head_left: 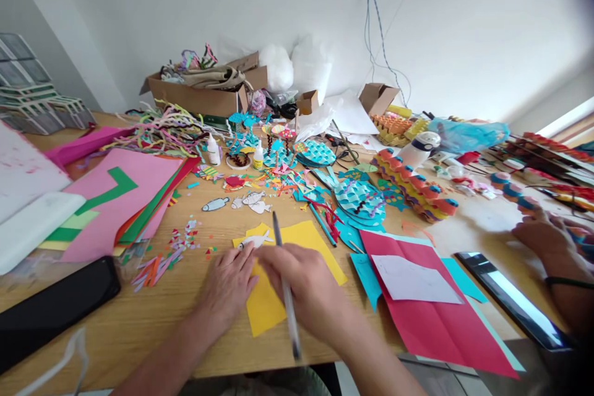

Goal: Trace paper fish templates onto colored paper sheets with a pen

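A sheet of yellow paper (315,247) lies in front of me with a white paper fish cutout (256,240) on its upper left part. My left hand (227,291) lies flat, its fingertips at the lower edge of the fish and over the paper. Held in my right hand (310,291) is a pen (288,306), slanting up and to the left. The right fingers are slightly blurred and partly hide the paper. Just beyond, small fish cutouts (254,199) and a blue-toned one (215,204) rest on the table (185,346).
Coloured paper sheets (102,198) and a black phone (60,303) lie at left. Paper scraps (176,247), glue bottles (213,150) and blue paper crafts (357,198) spread beyond. Right are a red sheet (445,328), another phone (510,297) and another person's hand (545,238).
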A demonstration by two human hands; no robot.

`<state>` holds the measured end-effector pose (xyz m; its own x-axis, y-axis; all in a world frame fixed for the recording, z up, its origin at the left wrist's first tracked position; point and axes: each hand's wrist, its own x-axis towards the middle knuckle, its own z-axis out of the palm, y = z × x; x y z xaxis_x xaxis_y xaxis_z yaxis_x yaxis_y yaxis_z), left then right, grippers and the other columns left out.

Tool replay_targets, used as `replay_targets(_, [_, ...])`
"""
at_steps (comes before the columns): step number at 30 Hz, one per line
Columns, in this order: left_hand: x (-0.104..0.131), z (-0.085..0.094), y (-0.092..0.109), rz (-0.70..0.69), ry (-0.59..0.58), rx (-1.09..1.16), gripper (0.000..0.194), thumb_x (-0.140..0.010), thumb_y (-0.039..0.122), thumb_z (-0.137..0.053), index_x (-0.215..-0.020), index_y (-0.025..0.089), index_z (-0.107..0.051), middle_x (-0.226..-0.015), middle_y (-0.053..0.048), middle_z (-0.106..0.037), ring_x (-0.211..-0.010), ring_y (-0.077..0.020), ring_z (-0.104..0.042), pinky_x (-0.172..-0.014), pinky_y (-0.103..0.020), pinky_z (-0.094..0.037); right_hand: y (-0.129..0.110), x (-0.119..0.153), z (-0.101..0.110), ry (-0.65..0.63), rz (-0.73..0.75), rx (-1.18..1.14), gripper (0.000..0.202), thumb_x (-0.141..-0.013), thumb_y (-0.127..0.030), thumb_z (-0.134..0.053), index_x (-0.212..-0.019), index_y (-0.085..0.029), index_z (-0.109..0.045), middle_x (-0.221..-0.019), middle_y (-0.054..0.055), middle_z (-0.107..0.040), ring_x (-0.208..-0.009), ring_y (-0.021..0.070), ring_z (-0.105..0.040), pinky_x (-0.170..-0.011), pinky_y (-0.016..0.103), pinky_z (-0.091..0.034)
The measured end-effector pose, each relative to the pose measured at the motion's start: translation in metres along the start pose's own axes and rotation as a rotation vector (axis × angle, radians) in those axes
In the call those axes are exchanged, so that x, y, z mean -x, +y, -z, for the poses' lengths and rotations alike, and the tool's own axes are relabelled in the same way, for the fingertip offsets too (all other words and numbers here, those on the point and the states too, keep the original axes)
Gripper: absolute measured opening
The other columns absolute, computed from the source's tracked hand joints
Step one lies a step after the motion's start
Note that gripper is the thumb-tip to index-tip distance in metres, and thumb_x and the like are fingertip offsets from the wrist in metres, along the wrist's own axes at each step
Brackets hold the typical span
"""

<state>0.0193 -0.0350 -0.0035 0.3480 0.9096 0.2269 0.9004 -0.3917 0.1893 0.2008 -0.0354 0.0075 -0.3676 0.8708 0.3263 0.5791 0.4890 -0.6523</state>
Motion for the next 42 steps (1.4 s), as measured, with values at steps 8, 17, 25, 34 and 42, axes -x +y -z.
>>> replay_targets(8, [-0.003,0.012,0.002,-0.009,-0.088,-0.077,0.044,-0.082,0.018,-0.05,-0.125,0.019,-0.047,-0.132,-0.006,-0.049,-0.098,-0.0238,-0.052,-0.082,-0.039,-0.044,-0.006,-0.071,0.007,-0.283,0.01,0.226,0.029,-0.079,-0.007,-0.049,-0.105,-0.019,-0.058,-0.091,0.008,-0.066,-0.082,0.0178,-0.06,-0.069,0.024,-0.043])
replay_targets(17, [-0.004,0.012,0.004,0.013,-0.077,-0.057,0.044,-0.082,0.018,-0.047,-0.126,0.021,-0.047,-0.128,-0.008,-0.05,-0.098,-0.0239,-0.052,-0.083,-0.04,-0.044,0.005,-0.065,-0.01,-0.284,0.041,0.304,0.023,-0.081,-0.01,-0.048,-0.1,-0.019,-0.057,-0.085,0.007,-0.063,-0.079,0.0164,-0.057,-0.068,0.022,-0.04])
replay_targets(25, [-0.031,0.025,-0.017,-0.023,-0.206,0.159,0.034,-0.084,0.009,-0.035,-0.106,0.018,-0.059,-0.103,-0.006,-0.061,-0.098,-0.0184,-0.053,-0.086,-0.03,-0.042,0.003,-0.063,-0.01,-0.246,0.023,0.244,0.02,-0.082,-0.01,-0.046,-0.096,-0.019,-0.058,-0.082,0.006,-0.063,-0.078,0.0163,-0.057,-0.068,0.022,-0.041])
replay_targets(34, [-0.057,0.022,-0.049,-0.086,-0.29,0.398,0.029,-0.078,0.01,-0.037,-0.081,0.016,-0.066,-0.08,-0.003,-0.061,-0.077,-0.0155,-0.056,-0.069,-0.024,-0.04,0.001,-0.064,0.016,-0.074,-0.059,-0.158,0.029,-0.091,-0.035,-0.037,-0.103,-0.018,-0.058,-0.08,0.004,-0.063,-0.073,0.0143,-0.059,-0.066,0.023,-0.043])
replay_targets(42, [-0.072,0.022,-0.057,-0.15,-0.364,0.409,0.018,-0.074,0.009,-0.049,-0.077,0.015,-0.065,-0.077,-0.002,-0.061,-0.075,-0.0154,-0.055,-0.068,-0.023,-0.038,-0.005,-0.074,0.037,-0.273,-0.149,-0.43,0.025,-0.083,-0.026,-0.042,-0.073,-0.015,-0.063,-0.055,-0.001,-0.052,-0.054,0.0099,-0.048,-0.053,0.021,-0.036])
